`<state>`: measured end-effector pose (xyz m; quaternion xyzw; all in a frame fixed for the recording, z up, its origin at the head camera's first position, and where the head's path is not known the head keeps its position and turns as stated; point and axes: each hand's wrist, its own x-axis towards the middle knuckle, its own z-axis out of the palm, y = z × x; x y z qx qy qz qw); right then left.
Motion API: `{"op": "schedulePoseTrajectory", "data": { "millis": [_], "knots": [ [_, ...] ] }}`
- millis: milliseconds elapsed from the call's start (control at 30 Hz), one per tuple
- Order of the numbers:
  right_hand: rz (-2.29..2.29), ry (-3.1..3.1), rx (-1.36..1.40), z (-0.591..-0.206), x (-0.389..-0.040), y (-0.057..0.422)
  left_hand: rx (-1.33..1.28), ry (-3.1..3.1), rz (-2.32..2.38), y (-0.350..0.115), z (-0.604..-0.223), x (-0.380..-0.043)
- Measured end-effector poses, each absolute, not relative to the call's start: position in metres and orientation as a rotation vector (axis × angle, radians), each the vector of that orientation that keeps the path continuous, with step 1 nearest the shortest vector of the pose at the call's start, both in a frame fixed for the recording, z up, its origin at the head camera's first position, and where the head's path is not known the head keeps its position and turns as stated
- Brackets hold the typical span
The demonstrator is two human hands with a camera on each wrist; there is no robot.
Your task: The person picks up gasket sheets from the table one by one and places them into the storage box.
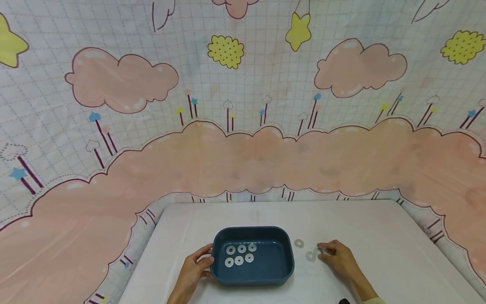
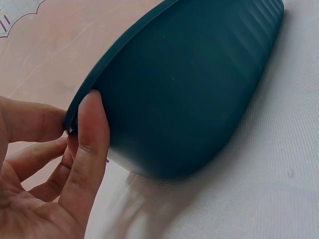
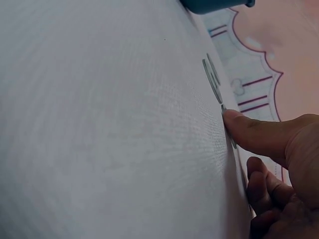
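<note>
A dark blue rectangular plastic bin (image 1: 262, 276) stands on the white-covered table. Several flat metal washers (image 1: 238, 260) lie inside, in two rows on its left half. My left hand (image 1: 193, 268) grips the bin's left end, thumb and fingers pinching the rim (image 2: 94, 72). To the right of the bin, my right hand (image 1: 339, 257) has its thumb and index finger at the edges of a washer (image 1: 317, 252) lying on the table. Two more washers lie close by, one nearer (image 1: 310, 256) and one farther back (image 1: 299, 243). In the right wrist view the thumb (image 3: 254, 132) touches the washer's edge.
The white tabletop (image 1: 379, 236) stretches to both sides and behind the bin. A patterned cloth backdrop (image 1: 243, 164) with clouds and stars hangs behind and beside the table. A small dark object (image 1: 344, 301) shows at the bottom edge by the right forearm.
</note>
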<state>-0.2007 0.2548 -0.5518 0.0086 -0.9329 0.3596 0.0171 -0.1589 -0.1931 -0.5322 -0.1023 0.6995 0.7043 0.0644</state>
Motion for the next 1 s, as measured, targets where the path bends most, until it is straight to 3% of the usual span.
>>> {"op": "schedulePoseTrajectory", "data": {
  "millis": [1000],
  "knots": [
    [1.246, -2.822, -0.050, -0.5484, -0.1950, 0.2559, -0.320, 2.115, 2.121, -0.1933, -0.5337, -0.1587]
  ]
}}
